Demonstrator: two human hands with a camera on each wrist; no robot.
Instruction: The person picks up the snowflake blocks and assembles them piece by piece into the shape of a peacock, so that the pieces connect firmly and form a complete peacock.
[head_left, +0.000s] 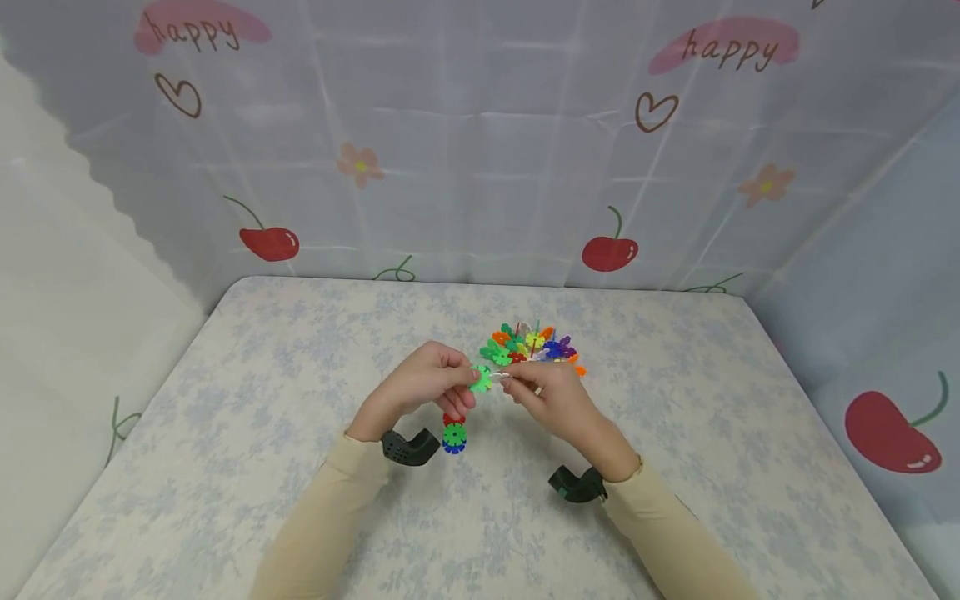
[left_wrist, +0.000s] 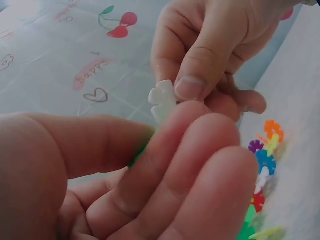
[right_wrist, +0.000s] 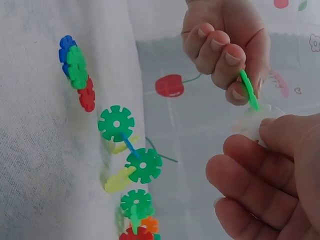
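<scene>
Over the middle of the table, my left hand (head_left: 423, 379) pinches a green snowflake disc (head_left: 482, 380) between thumb and fingers. My right hand (head_left: 555, 398) pinches a white snowflake disc (left_wrist: 162, 100) by its edge. In the right wrist view the green disc (right_wrist: 248, 90) is seen edge-on, its lower end right at the white disc (right_wrist: 248, 122). Fingers cover much of both pieces. Below my left fingertips, a red, green and blue group of discs (head_left: 454, 437) lies on the table.
Just beyond my hands is a pile of mixed-colour snowflake discs (head_left: 536, 342), several standing on edge. The patterned table (head_left: 300, 333) backs onto a curtain (head_left: 480, 167) printed with cherries. Each wrist wears a black camera mount (head_left: 411, 448).
</scene>
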